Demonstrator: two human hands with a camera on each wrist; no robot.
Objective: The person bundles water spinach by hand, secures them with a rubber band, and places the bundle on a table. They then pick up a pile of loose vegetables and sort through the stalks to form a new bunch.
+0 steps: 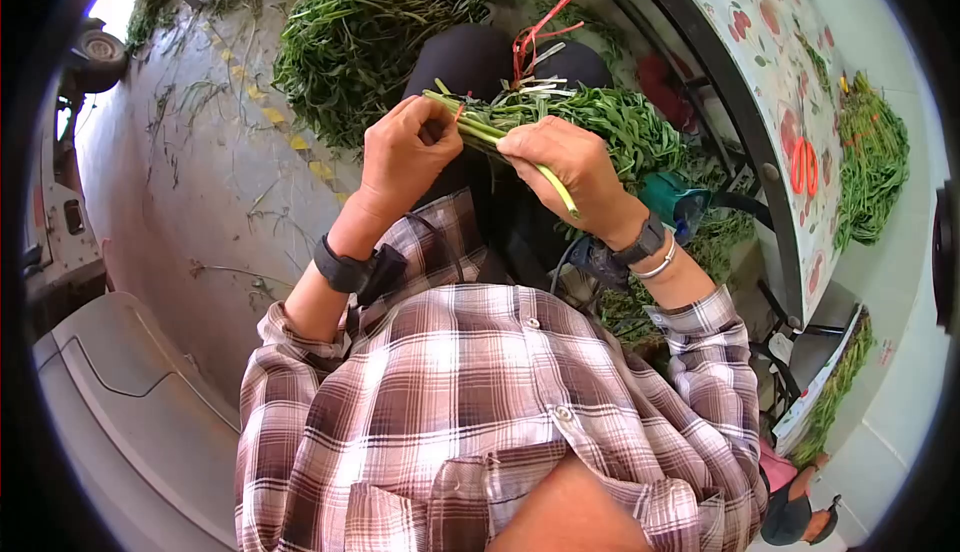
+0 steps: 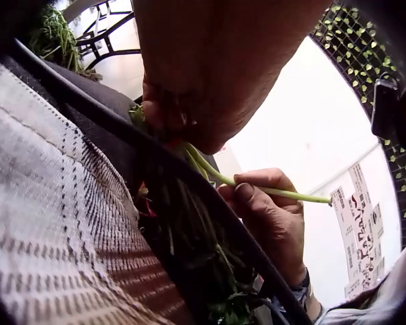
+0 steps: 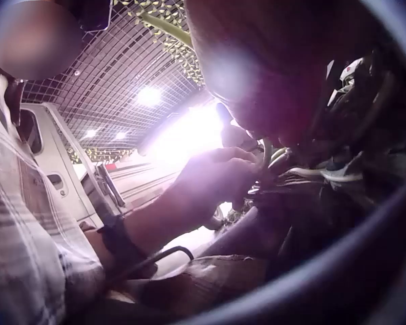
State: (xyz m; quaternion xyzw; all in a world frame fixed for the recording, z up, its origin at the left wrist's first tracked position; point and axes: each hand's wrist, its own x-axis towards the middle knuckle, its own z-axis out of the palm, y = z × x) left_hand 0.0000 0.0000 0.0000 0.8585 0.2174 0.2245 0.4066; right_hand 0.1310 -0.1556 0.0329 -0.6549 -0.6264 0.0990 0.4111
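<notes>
In the head view a small bunch of green stems (image 1: 482,133) lies across the lap, its leafy part (image 1: 620,122) to the right. My left hand (image 1: 405,152) pinches at the stems' left part, thumb and forefinger beside a thin red tie (image 1: 459,112). My right hand (image 1: 572,170) grips a thick stem (image 1: 556,188) whose end points down and right. The left wrist view shows the right hand (image 2: 274,217) holding that long stem (image 2: 291,194) between thumb and fingers. In the right wrist view the left hand (image 3: 220,176) is at the stems, partly washed out by glare.
A large heap of leafy greens (image 1: 340,52) lies on the floor ahead. Red ties (image 1: 540,32) rest by the knees. On the right, a flower-patterned table (image 1: 770,52) holds red-handled scissors (image 1: 804,166) and tied greens (image 1: 868,162). A pale vehicle (image 1: 130,392) stands at the left.
</notes>
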